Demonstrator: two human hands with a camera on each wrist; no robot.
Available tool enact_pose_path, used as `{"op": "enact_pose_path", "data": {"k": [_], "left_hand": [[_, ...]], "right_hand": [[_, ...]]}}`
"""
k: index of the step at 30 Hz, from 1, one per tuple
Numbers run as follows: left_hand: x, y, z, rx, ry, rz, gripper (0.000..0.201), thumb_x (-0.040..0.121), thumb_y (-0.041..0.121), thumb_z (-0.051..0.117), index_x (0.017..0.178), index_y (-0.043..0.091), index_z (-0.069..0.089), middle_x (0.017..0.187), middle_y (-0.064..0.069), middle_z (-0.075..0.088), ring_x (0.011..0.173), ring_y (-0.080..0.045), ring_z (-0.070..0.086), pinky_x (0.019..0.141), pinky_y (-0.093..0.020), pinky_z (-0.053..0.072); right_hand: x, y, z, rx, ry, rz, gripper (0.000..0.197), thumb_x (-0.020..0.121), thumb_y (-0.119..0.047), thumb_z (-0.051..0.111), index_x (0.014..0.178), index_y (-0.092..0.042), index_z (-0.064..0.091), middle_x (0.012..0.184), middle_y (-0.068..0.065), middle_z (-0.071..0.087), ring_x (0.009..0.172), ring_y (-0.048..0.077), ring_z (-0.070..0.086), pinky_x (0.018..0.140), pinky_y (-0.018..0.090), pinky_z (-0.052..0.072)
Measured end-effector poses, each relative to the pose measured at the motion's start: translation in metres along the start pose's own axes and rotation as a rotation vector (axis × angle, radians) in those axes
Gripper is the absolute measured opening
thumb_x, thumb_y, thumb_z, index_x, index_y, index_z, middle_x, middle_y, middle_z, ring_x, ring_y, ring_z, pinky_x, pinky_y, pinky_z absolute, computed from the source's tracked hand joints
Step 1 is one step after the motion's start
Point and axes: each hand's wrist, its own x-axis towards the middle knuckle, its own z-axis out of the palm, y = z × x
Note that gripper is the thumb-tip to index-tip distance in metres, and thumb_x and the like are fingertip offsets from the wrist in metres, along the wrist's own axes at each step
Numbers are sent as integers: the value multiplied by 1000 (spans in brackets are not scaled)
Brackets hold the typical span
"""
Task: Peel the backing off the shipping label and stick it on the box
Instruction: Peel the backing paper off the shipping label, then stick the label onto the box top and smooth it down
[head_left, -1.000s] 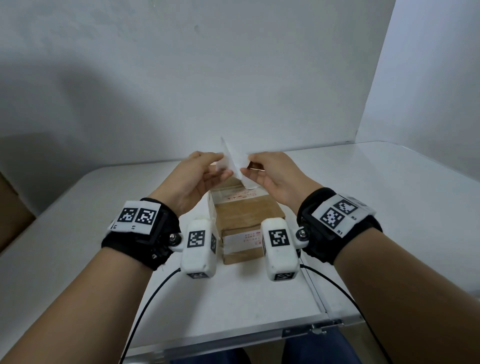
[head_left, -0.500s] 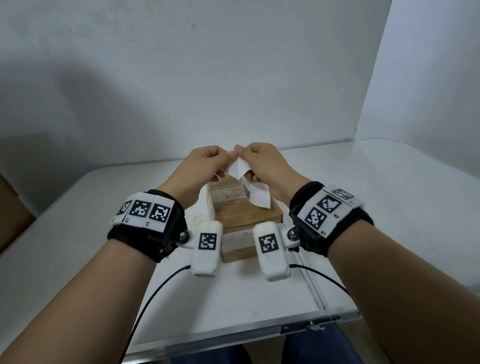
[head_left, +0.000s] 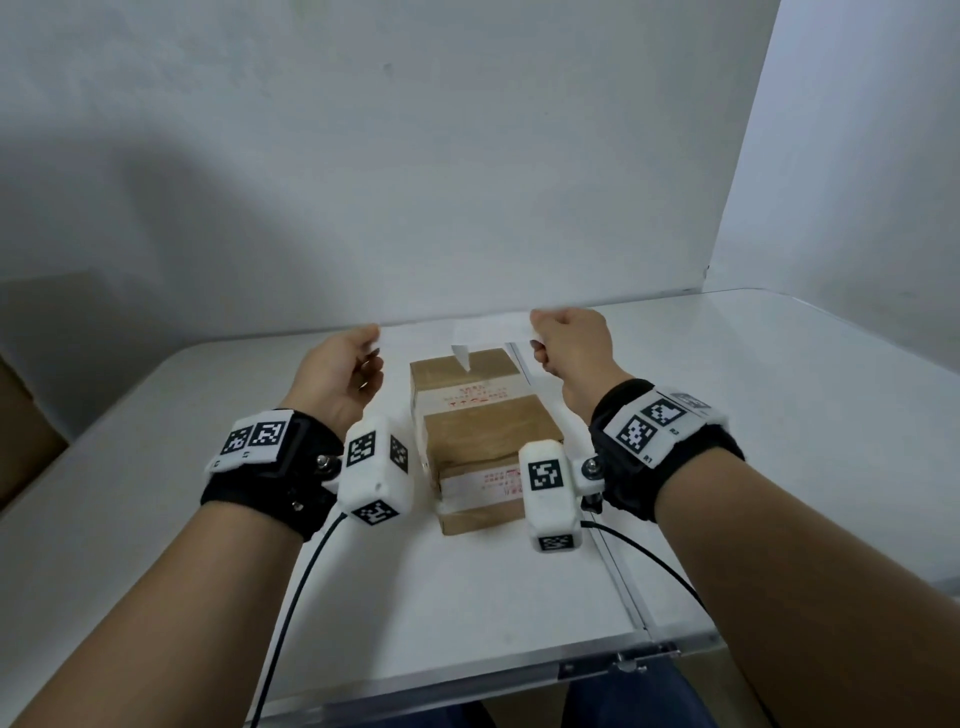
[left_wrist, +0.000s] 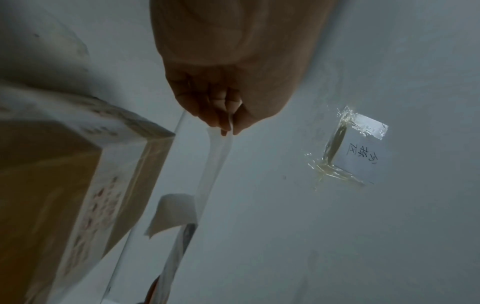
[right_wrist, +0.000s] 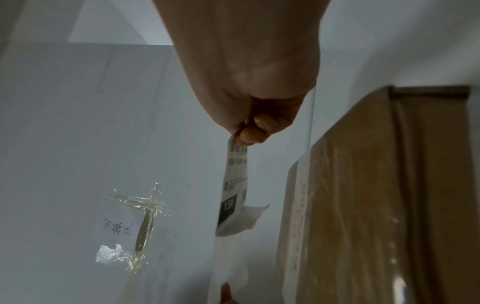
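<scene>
Label and backing pulled apart above the box

My left hand (head_left: 340, 364) pinches one end of the translucent backing (left_wrist: 215, 156) and my right hand (head_left: 569, 338) pinches the printed end of the shipping label (right_wrist: 235, 185), the strip stretched between them at mid-frame in the head view, over the far end of the cardboard box (head_left: 480, 431) on the white table (head_left: 779, 415). Both sheets look thin, light and floppy, and I judge the bared adhesive ready to curl and stick to itself, so I should hold only the extreme edges, keep it taut, and lay one end down first.
</scene>
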Motion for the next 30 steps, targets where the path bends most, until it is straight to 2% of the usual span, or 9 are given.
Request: {"op": "enact_pose_path", "data": {"k": [6,10,14,18,21,22,25,28,30], "left_hand": [[19,-6,-18,17,59,-2,18,85,14,66,70,16,56,49,7,52,48,-7,48,36,-13,39],[29,-10,-29,-30,74,-6,18,86,10,64,71,13,54,35,8,48,36,-3,48,34,-12,40],[36,-17,-39,-77,137,16,15,88,8,62,76,12,55,56,1,48,35,-3,46,33,-11,37],[42,-21,-66,-5,242,16,17,97,13,47,82,10,53,65,-1,42,38,-5,43,30,-11,34],[45,-27,-77,42,202,-14,35,98,6,42,131,-1,50,79,-1,51,60,-6,53,40,-10,47],[44,-29,-75,36,190,-34,38,97,4,45,135,1,47,87,-4,54,65,-10,55,43,-14,50],[38,-26,-60,134,243,-66,31,91,12,61,118,1,52,110,-12,57,65,-17,60,38,-19,51],[37,-15,-50,309,379,137,49,87,11,62,131,7,40,128,-7,44,79,-26,62,49,-24,54],[27,-6,-37,446,353,390,47,87,8,57,131,15,42,128,-6,42,94,-27,56,77,-32,57]], "right_hand": [[3,6,2,29,44,75,8,92,-8,55,85,-6,59,91,13,62,26,-2,48,33,12,35],[5,5,1,109,94,89,10,91,-2,54,82,-6,56,79,16,56,25,-1,43,31,12,31],[8,7,4,93,127,111,17,90,-4,53,74,-9,56,72,11,59,33,4,44,32,14,31],[14,9,-8,146,246,162,12,90,-4,49,87,-8,60,80,11,61,36,5,44,30,12,30],[17,9,-11,153,244,164,12,90,-4,48,90,-8,60,82,10,61,34,3,45,31,12,30],[17,9,-9,147,228,152,12,91,-5,48,93,-7,60,82,9,60,36,4,46,31,12,30],[15,6,-4,125,174,108,14,92,-6,49,99,-5,62,79,6,59,45,6,48,31,12,33],[16,4,-4,116,160,77,14,93,-8,51,100,-5,62,76,5,59,46,6,49,33,12,34],[17,2,-5,111,150,59,13,93,-9,51,100,-6,61,75,5,60,46,6,49,34,12,34]]}}
